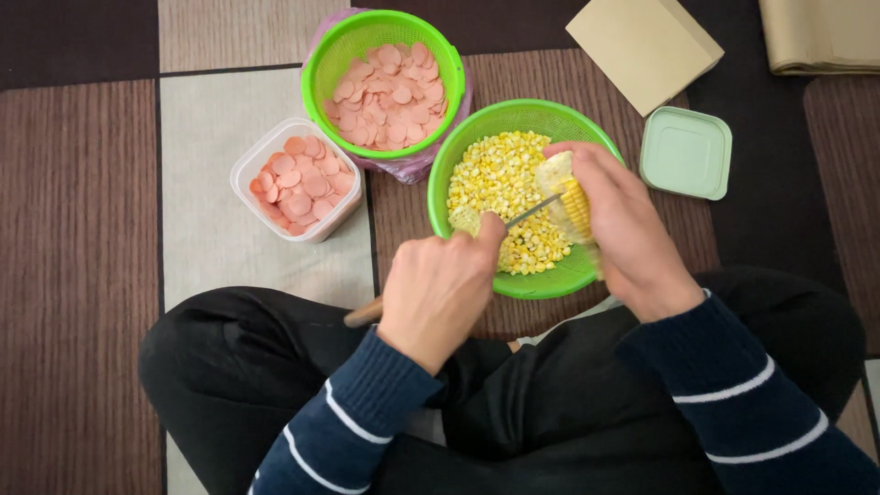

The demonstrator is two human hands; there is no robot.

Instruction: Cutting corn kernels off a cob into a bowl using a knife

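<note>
- I see the corn cob [570, 197] gripped in my right hand [628, 234], its long axis running roughly away from me and leaning slightly left, the pale cut end pointing to the far side.
- The cob sits over the near-right part of the green basket [477, 128], just inside its rim, above the heap of loose corn kernels [502, 183].
- My right hand is wrapped around the cob, fingers curled over its right flank, so only the left strip of it shows.
- My left hand [438, 289] is clenched round the knife [532, 213]; the wooden handle end pokes out towards my left knee, and the thin blade runs up and to the right, its tip touching the cob's left side.
- The blade lies across the cob's axis at a slant rather than along it.
- Room to move: the basket's near rim lies just beyond my crossed legs; on its right the floor mat [82, 229] has a bare strip before the pale green lid [686, 152]; to the left there is bare mat between the basket and the clear tub [246, 174] of pink sausage slices.
- A second green basket [321, 69] with more pink slices sits at the far side, touching or nearly touching the corn basket's far-left rim.
- The cob looks bright yellow where kernels remain, whitish and ragged at the stripped top.
- A tan cardboard piece [642, 46] lies near the mat's far-right edge.
</note>
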